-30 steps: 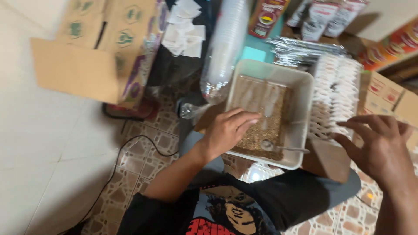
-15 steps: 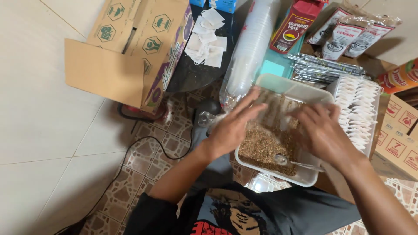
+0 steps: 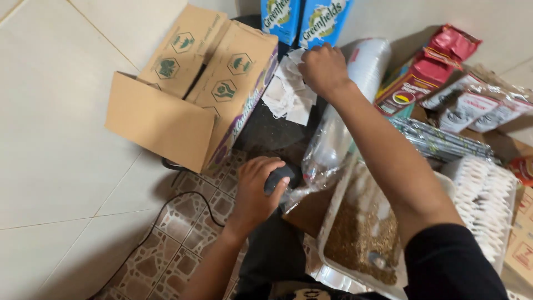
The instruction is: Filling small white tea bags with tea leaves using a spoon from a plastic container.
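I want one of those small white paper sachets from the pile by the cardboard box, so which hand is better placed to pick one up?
The right hand: it is stretched forward with its fingers on the pile of small white paper sachets. The left hand sits lower, wrapped around a small dark rounded object.

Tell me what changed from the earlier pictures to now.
Both hands left the white tray. The right hand reached forward to the pile of white paper bags; the left hand dropped beside the tray and closed on a dark handle. The brown granules still lie in the tray.
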